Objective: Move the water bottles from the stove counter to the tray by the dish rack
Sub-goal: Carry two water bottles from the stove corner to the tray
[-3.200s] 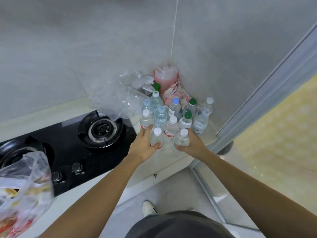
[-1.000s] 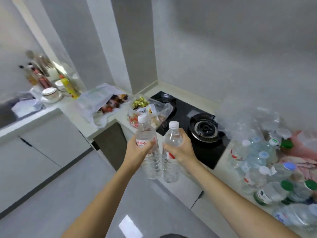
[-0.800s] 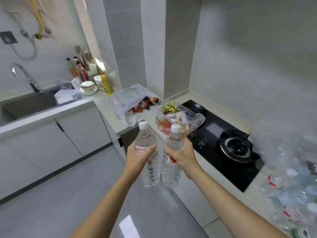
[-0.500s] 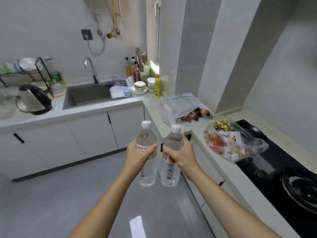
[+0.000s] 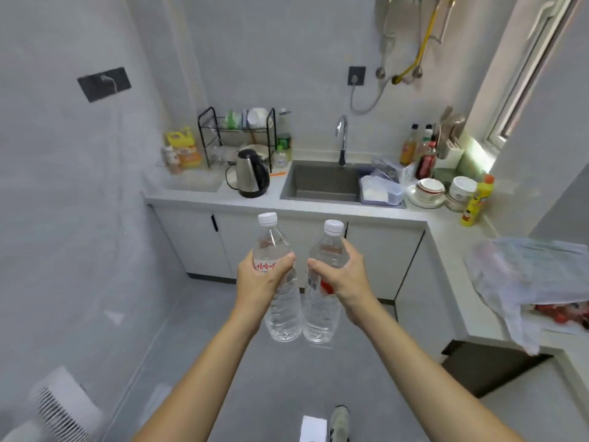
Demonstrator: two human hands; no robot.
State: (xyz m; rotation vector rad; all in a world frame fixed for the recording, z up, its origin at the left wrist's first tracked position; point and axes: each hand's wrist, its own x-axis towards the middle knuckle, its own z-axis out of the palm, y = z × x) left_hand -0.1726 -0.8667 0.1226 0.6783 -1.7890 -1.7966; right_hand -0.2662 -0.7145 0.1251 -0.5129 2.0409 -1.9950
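Note:
I hold two clear water bottles with white caps upright in front of me, over the grey floor. My left hand (image 5: pixel 259 280) grips the left bottle (image 5: pixel 280 311) around its red-lettered label. My right hand (image 5: pixel 342 275) grips the right bottle (image 5: pixel 320 317) at its label. Both bottles nearly touch. Far ahead, a pale tray (image 5: pixel 192 183) lies on the counter, in front of and to the left of the black wire dish rack (image 5: pixel 237 135). The stove counter and the other bottles are out of view.
A steel kettle (image 5: pixel 250 173) stands right of the tray, then a sink (image 5: pixel 322 183) with a tap. Yellow jugs (image 5: pixel 183 149) sit behind the tray. Bowls and sauce bottles crowd the right corner. A plastic bag (image 5: pixel 526 279) overhangs the right counter. A white fan (image 5: pixel 63 406) stands low left.
I lifted two bottles from the cluster by the stove and turned left with them. The stove has left the view; the sink, dish rack and tray now lie straight ahead.

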